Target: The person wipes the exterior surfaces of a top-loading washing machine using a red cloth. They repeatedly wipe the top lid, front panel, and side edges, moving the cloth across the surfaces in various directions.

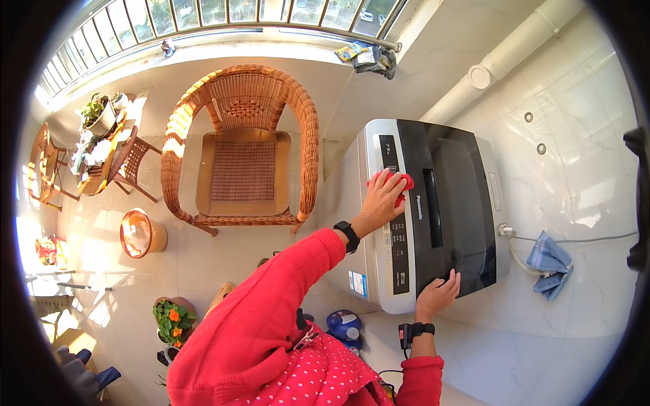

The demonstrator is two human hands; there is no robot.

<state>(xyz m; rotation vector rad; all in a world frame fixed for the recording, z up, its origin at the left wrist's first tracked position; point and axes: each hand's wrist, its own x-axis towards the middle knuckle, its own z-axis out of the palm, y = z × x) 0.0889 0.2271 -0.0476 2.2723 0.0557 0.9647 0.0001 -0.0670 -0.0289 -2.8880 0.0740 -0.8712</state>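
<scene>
My left hand point(384, 197) presses a red cloth point(406, 183) against the control panel point(401, 254) of a top-loading Panasonic washing machine point(373, 284). Part of the cloth is hidden under the fingers. The machine has a silver-grey body and a dark, glossy lid point(464, 203), which is down. At the lid's near edge rests my right hand point(438, 294), with nothing seen in it and its fingers slightly apart. Both wrists wear black straps.
A wicker armchair point(308, 152) stands left of the machine. Blue bottles point(344, 323) sit on the floor beside its near side. To the right, a power cable point(579, 239) runs along the tiled wall past a hanging blue cloth point(551, 264). A white pipe point(500, 63) rises behind.
</scene>
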